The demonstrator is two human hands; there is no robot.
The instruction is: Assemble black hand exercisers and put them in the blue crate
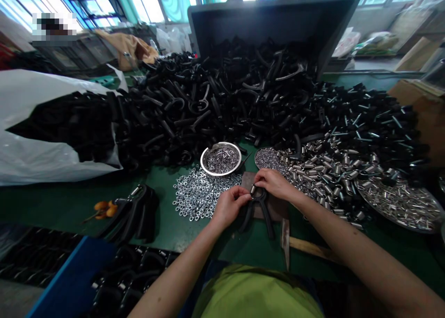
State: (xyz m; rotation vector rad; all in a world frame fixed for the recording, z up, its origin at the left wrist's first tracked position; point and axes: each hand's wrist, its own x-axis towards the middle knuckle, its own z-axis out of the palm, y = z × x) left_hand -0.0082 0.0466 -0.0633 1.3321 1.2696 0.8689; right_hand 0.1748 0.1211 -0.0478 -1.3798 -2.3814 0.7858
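My left hand [229,206] and my right hand [274,182] meet over a small brown block [274,206] on the green table. Between them is a black hand grip [257,211] with two curved handles pointing toward me. Both hands pinch its top, where a small metal spring [252,189] sits. The fingers of each hand are closed on the piece.
A huge heap of black handles [215,100] spills from a tipped dark bin [278,21]. Nearby lie loose nuts [198,195], a steel bowl [221,159], springs [327,169], a tray of metal parts [399,202], a hammer [295,244], finished grips [135,213] and a blue crate [73,281].
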